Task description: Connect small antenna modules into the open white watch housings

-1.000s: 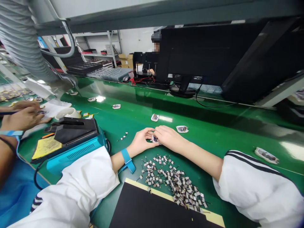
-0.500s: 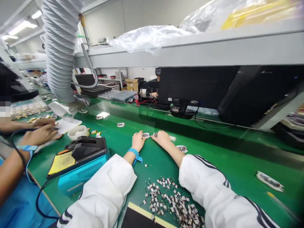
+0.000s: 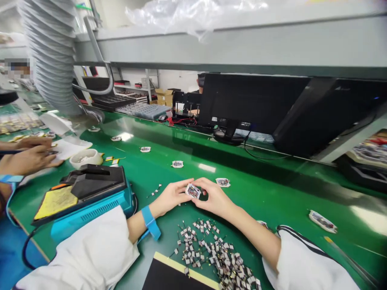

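Observation:
My left hand [image 3: 173,196] and my right hand [image 3: 214,196] meet above the green table [image 3: 266,189]. Between their fingertips they pinch a small white-framed circuit assembly [image 3: 192,191], tilted with its components facing me. A blue wrist strap [image 3: 150,223] circles my left wrist. Just beyond my hands a similar assembly [image 3: 177,164] lies flat, and another assembly [image 3: 223,182] is to the right. Below my hands spreads a pile of small silvery parts with short leads [image 3: 223,255]. A few loose parts [image 3: 155,191] lie left of my left hand.
A teal soldering unit [image 3: 90,213] with a black holder and yellow sponge [image 3: 57,202] stands at left, near a white bowl [image 3: 86,158]. A co-worker's hands [image 3: 30,155] work beyond it. Monitors [image 3: 250,106] line the back under a grey shelf [image 3: 242,46]. Tweezers [image 3: 347,257] lie at right.
My hands have left the far spot, where an assembly now lies, and come nearer me, joining on one assembly. The view has shifted slightly right and down.

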